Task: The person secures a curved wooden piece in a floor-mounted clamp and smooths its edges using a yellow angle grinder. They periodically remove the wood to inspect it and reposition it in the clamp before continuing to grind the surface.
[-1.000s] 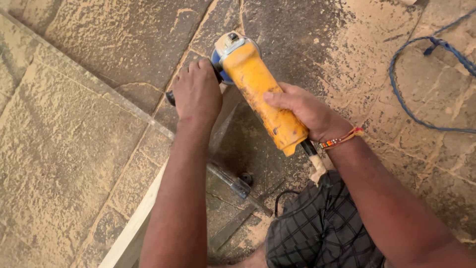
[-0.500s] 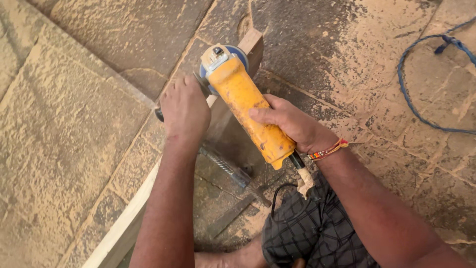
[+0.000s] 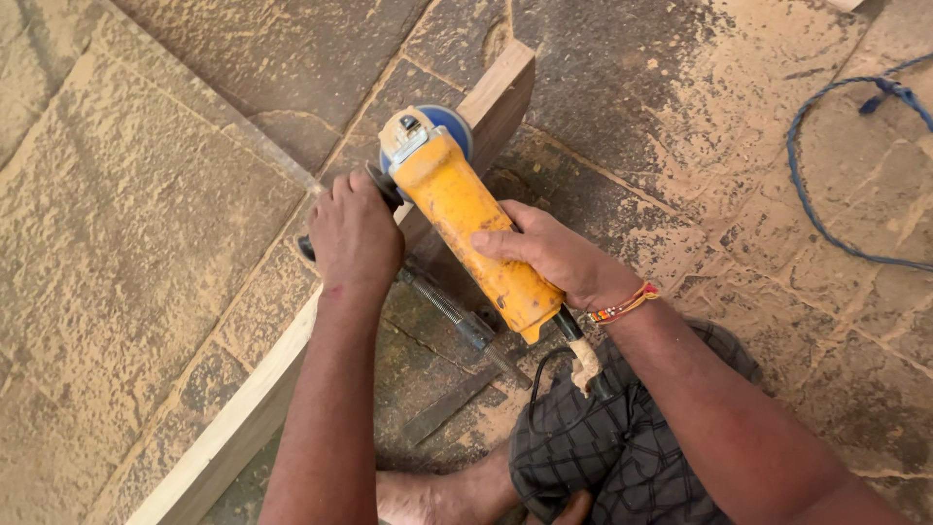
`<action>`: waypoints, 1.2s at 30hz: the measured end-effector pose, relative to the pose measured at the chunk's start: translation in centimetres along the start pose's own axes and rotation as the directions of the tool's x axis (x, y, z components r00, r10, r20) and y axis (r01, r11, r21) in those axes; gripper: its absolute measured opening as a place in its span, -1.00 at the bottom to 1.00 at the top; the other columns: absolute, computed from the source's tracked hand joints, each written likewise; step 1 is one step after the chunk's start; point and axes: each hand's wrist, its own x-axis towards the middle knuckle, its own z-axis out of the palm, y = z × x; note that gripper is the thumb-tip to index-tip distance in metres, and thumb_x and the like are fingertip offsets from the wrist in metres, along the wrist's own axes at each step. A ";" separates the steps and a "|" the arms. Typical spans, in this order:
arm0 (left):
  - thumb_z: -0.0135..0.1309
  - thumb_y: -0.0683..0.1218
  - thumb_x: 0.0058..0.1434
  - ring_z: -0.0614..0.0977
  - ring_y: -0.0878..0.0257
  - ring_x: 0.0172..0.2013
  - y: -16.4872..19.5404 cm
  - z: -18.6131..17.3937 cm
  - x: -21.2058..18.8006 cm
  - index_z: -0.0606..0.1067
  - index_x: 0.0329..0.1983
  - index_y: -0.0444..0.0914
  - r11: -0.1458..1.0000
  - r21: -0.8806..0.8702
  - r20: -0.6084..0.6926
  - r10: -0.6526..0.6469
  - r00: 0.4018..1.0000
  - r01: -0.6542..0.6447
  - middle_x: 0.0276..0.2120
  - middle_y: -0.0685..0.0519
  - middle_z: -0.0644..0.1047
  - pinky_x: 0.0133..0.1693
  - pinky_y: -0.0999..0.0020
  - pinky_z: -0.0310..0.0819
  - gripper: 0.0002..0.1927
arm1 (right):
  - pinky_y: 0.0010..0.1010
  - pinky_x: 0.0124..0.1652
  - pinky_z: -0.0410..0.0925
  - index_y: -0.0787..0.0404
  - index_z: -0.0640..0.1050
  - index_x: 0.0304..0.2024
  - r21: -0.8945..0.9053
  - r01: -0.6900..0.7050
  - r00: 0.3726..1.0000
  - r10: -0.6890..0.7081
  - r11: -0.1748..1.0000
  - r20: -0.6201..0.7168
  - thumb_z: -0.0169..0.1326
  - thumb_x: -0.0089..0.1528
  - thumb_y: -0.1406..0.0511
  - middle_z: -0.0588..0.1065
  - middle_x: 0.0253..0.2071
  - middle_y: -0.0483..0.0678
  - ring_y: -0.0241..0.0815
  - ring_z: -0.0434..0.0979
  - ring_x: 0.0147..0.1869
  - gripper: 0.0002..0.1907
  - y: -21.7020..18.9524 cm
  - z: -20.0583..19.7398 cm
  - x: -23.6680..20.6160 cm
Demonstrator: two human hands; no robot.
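A yellow angle grinder (image 3: 465,216) with a blue guard rests on a long wooden plank (image 3: 243,418) that runs from bottom left to upper middle. My right hand (image 3: 549,253) is wrapped round the grinder's yellow body. My left hand (image 3: 355,233) grips the black side handle, over the plank's edge. The disc is hidden under the grinder's head. A beaded band sits on my right wrist.
The floor is rough stone slabs (image 3: 126,224) dusted with sawdust. A metal clamp bar (image 3: 457,316) lies under the grinder beside the plank. A blue cord (image 3: 826,185) loops at the right. The grinder's black cable (image 3: 544,374) runs over my checked shorts; my foot (image 3: 428,496) shows below.
Both hands and the grinder have slid along the plank toward its far end, and the view has shifted so the plank's end now shows.
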 end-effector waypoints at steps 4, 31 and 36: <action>0.01 -0.18 0.25 0.54 -0.13 0.02 -1.6 -0.3 -1.8 0.47 -0.05 -0.33 0.998 -0.003 0.060 -0.062 0.996 0.062 -0.08 -0.18 0.53 0.06 -0.05 0.35 -0.77 | -0.45 -0.15 0.49 0.36 0.39 0.23 0.003 -0.001 0.999 0.001 1.000 0.042 0.18 0.22 0.12 0.55 -0.08 -0.04 -0.32 0.57 -0.13 -0.36 0.7 1.6 0.1; -0.02 -0.21 0.21 0.56 -0.12 -0.02 1.3 -1.1 2.1 0.50 -0.11 -0.31 0.999 -0.002 0.052 0.053 0.997 -0.053 -0.10 -0.16 0.55 0.01 -0.06 0.37 -0.80 | -0.46 -0.22 0.48 0.33 0.40 0.26 0.117 0.040 0.998 -0.047 0.992 0.052 0.12 0.26 0.13 0.54 -0.09 -0.05 -0.33 0.56 -0.18 -0.40 -0.8 -1.1 -0.3; 0.00 -0.21 0.20 0.56 -0.13 -0.01 -0.4 -0.9 -0.1 0.49 -0.08 -0.31 1.000 -0.013 0.058 -0.012 0.998 0.013 -0.08 -0.16 0.55 0.00 -0.09 0.37 -0.77 | -0.43 -0.18 0.49 0.36 0.40 0.26 0.088 0.026 0.996 -0.033 0.996 0.083 0.13 0.27 0.13 0.53 -0.09 -0.04 -0.31 0.57 -0.15 -0.39 0.0 0.5 -0.3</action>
